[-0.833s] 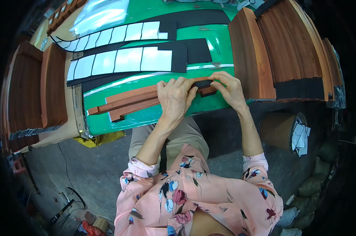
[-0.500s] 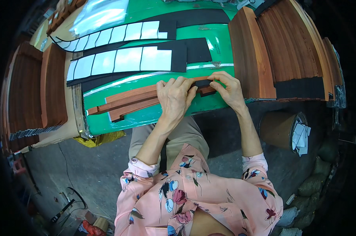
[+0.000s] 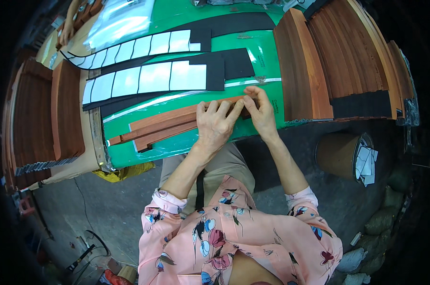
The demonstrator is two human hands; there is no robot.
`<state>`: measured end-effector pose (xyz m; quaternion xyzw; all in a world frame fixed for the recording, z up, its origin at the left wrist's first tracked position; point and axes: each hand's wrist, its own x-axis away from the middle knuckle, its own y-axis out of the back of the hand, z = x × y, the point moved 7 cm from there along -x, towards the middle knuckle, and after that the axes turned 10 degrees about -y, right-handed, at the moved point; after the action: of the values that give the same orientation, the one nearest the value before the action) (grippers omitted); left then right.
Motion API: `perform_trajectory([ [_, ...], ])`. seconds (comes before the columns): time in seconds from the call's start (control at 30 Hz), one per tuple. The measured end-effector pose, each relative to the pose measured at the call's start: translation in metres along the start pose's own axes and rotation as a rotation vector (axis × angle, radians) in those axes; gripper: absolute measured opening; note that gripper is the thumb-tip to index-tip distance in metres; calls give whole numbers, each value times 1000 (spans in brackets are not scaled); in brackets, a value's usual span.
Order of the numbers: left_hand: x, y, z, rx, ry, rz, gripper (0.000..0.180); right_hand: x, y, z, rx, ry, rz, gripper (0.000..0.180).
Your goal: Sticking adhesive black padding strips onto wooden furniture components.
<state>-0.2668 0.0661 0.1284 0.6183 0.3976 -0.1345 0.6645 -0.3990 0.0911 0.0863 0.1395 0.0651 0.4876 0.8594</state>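
Left hand: spread flat, pressing on the long reddish-brown wooden strips.
Right hand: fingertips pinching the strips' right end; the end itself is hidden.
Strips: lying on the green mat, near its front edge.
Black foam strip: mostly covered by both hands.

I have one view only: the head camera looks steeply down (fisheye, edges bowed) onto the green table close below.
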Motion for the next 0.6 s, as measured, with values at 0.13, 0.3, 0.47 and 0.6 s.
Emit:
perform_trajectory([
  [0.13,3,1,-3,-13,3,30,35,10,-7,9,141,82,-125,27],
  [0.3,12,29,-4,71,67,215,55,2,-2,-1,22,-16,-107,30],
  [0.47,90,146,43,-218,155,-172,38,1,5,1,14,4,-93,38],
  [0.6,186,201,120,-93,821,-379,40,1,-14,10,84,18,-27,41],
])
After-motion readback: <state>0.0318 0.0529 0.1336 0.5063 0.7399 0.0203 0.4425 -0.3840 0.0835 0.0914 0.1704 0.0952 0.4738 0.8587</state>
